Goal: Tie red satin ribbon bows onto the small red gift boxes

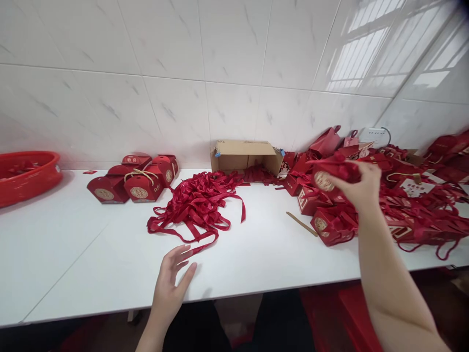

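My right hand point(358, 186) is raised over the right side of the white table point(110, 259), its fingers closed on a red gift box point(331, 175) with a round gold emblem. My left hand point(172, 283) hovers near the table's front edge, fingers spread and holding nothing. Its fingertips are close to the nearest loop of a tangled pile of red ribbons point(198, 203) in the middle of the table. Under my right hand lies a heap of flat and half-folded red boxes point(330, 222).
Several finished red boxes with rope handles point(137, 183) stand at the back left. A red plastic basin point(25, 173) sits at the far left. An open cardboard carton point(244, 155) lies against the tiled wall. A thin wooden stick point(301, 223) lies by the heap.
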Motion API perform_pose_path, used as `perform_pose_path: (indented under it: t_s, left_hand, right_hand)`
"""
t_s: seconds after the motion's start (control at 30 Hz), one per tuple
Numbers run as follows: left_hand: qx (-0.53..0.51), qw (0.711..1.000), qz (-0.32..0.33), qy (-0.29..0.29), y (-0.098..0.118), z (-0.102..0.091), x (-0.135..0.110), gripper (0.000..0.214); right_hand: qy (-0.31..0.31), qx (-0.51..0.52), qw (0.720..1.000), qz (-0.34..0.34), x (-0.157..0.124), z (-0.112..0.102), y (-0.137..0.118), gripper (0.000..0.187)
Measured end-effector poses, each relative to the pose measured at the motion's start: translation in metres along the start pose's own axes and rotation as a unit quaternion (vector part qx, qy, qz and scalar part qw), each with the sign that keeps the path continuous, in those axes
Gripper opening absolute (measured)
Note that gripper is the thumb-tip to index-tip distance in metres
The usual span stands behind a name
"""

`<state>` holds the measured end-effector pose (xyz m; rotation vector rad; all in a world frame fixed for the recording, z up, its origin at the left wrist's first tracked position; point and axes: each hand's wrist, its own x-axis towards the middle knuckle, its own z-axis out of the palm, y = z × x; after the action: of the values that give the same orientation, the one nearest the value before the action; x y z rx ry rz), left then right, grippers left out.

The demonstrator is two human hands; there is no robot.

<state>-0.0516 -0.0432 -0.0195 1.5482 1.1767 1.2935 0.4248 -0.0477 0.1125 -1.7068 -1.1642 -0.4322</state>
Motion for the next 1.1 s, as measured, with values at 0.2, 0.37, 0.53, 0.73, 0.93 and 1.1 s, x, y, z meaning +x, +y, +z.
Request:
perform_pose_path:
  t_s: [0.2,0.37,0.53,0.73,0.93,1.1]
  left_hand:
    - [0.038,0.999,-0.012,0.023,-0.009,-0.001,-0.002,0.043]
    - [0.197,0.977,0.022,0.080,-0.024,-0.009,0.015,0.028]
    - [0.369,0.923,0.107,0.018,-0.037,0.003,0.047,0.033]
    - [0.458,0.880,0.122,-0.037,-0.028,0.027,0.050,0.022]
    - [0.330,0.928,0.158,-0.073,-0.002,0.035,0.018,0.017]
    - [0.269,0.944,0.154,-0.117,0.008,0.045,-0.004,0.010]
  right_hand:
    - [-0.008,0.004,0.979,0.203,0.072,0.000,0.044,0.081]
    - [0.033,0.019,0.993,0.113,0.023,0.007,0.033,0.054]
    - [-0.189,0.214,0.958,0.017,-0.091,0.037,-0.028,0.027]
    - [-0.422,0.327,0.842,0.079,-0.202,0.077,-0.104,0.021]
    - [-0.445,0.365,0.806,0.138,-0.235,0.094,-0.132,0.033]
    - [-0.458,0.422,0.753,0.215,-0.249,0.108,-0.155,0.045]
